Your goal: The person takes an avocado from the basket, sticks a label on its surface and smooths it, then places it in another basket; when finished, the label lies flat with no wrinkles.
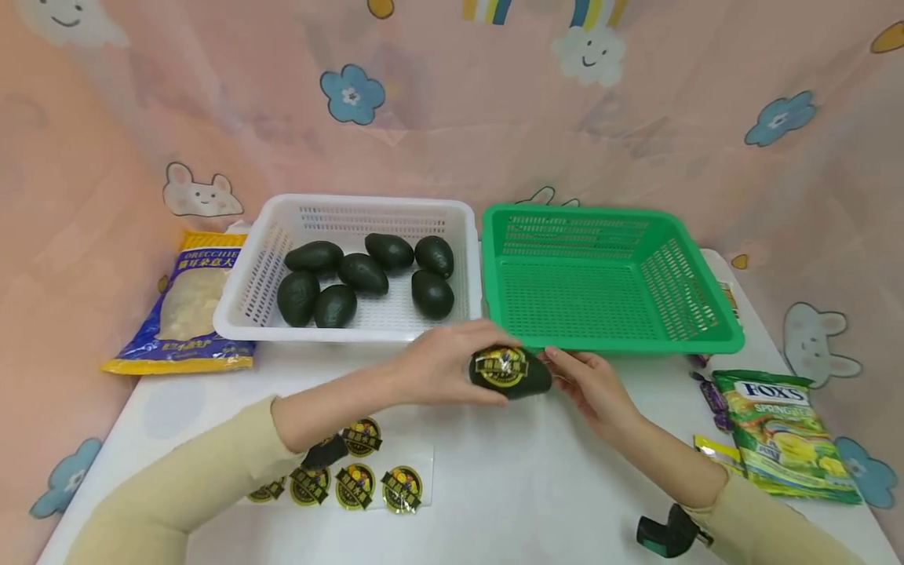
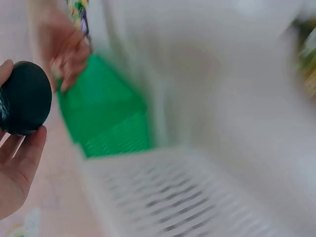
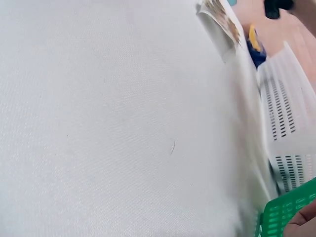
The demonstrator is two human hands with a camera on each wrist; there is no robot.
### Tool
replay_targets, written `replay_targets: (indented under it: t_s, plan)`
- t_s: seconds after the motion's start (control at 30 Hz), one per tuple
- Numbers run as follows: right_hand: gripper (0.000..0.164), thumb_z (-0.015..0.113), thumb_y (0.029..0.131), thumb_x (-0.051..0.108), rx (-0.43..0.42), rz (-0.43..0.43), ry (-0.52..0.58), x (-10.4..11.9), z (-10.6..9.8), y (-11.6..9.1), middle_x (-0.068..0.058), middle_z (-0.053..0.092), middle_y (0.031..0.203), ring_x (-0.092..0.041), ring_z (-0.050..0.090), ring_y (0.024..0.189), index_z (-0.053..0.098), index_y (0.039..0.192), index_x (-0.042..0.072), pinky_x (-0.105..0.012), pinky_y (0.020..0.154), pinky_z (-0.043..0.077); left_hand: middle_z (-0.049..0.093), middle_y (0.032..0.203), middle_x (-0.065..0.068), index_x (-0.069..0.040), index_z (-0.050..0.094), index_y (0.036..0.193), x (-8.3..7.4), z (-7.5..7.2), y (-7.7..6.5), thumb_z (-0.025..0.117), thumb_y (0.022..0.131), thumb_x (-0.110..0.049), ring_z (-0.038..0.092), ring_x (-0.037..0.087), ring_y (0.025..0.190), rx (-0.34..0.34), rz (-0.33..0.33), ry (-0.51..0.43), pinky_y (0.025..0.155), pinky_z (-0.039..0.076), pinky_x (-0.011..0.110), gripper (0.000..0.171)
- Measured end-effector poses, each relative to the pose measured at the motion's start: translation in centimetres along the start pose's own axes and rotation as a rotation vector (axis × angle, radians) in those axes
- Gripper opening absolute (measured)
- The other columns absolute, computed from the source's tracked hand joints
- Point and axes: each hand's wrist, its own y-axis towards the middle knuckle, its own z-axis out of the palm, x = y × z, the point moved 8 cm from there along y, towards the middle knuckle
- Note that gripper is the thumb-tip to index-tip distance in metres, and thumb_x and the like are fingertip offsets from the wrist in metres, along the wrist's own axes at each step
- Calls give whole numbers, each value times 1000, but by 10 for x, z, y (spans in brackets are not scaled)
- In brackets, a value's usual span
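Note:
My left hand (image 1: 452, 365) grips a dark green avocado (image 1: 534, 381) above the table, in front of the two baskets. A round black-and-gold sticker (image 1: 501, 366) is on the side of the avocado facing the head camera. In the left wrist view the avocado (image 2: 27, 98) sits between thumb and fingers. My right hand (image 1: 592, 390) is close by the avocado's narrow end, near the green basket's front rim. Its fingers are loosely bent, with nothing visible in them. Whether they touch the avocado cannot be told. Several avocados (image 1: 363, 273) lie in the white basket (image 1: 346, 334).
Right of the white basket stands a green basket (image 1: 614, 345). A sheet of round stickers (image 1: 355, 485) lies on the table (image 1: 523, 486) under my left forearm. A pasta bag (image 1: 191, 306) leans at the left; a green candy bag (image 1: 787, 439) and purple-wrapped sweets (image 1: 713, 399) lie right.

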Motion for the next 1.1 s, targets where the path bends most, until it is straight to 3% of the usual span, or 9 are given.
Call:
replay_targets:
  t_s: [0.13,0.27,0.43,0.5,0.57,0.7,0.8,0.97,1.1]
  plan:
    - [16,60,98,18,30,29,31,-4,5,4,5,70,86,-7,61,84,72,88,14,-20,76,48,60,122,-3,-16,60,129,9,-18,51,83,76,-40,55,8,107,24,-28,51,88,45,22,62]
    - [16,64,96,23,58,27,-12,-7,9,8,5,73,89,-8,63,87,75,88,16,-23,77,47,60,123,-1,-13,58,131,34,-8,90,81,79,-39,55,11,107,108,-125,86,87,44,21,63]
    - [17,66,95,26,76,25,-34,-10,13,10,3,73,91,-13,61,90,75,87,14,-26,79,47,53,137,1,-14,52,138,57,13,102,76,83,-43,51,15,120,226,-254,141,93,45,26,67]
    - [17,65,95,27,78,26,-29,-10,13,10,2,72,91,-14,61,91,74,87,14,-26,80,47,51,139,0,-15,52,139,56,12,100,74,85,-44,50,15,123,211,-258,130,94,45,27,65]
    - [17,65,95,26,68,24,-18,-9,12,10,3,72,90,-15,61,92,73,87,13,-26,81,48,56,134,0,-15,57,134,49,7,93,73,87,-40,53,15,120,161,-207,81,93,46,27,55]
    - [15,64,96,25,40,13,0,-6,11,9,4,70,87,-14,62,90,71,89,13,-26,82,48,67,111,-1,-11,69,115,27,0,59,70,92,-24,61,12,100,103,-29,-74,85,49,21,26]
    - [14,65,95,22,7,7,10,-4,8,8,3,69,85,-13,62,89,70,90,11,-26,83,49,69,105,-2,-11,71,109,17,9,12,68,93,-18,62,10,94,176,51,-89,81,49,18,19]
    - [14,66,95,21,-26,8,29,-3,4,3,2,69,85,-13,61,84,69,89,9,-26,81,50,65,117,-7,-16,68,119,28,32,-79,65,94,-28,58,7,109,357,-5,35,91,47,24,27]
    - [15,66,95,22,-31,5,43,-4,2,2,1,67,83,-13,58,81,68,88,8,-26,78,50,60,127,-6,-17,64,126,32,33,-130,65,95,-31,53,8,117,362,32,107,94,47,29,35]
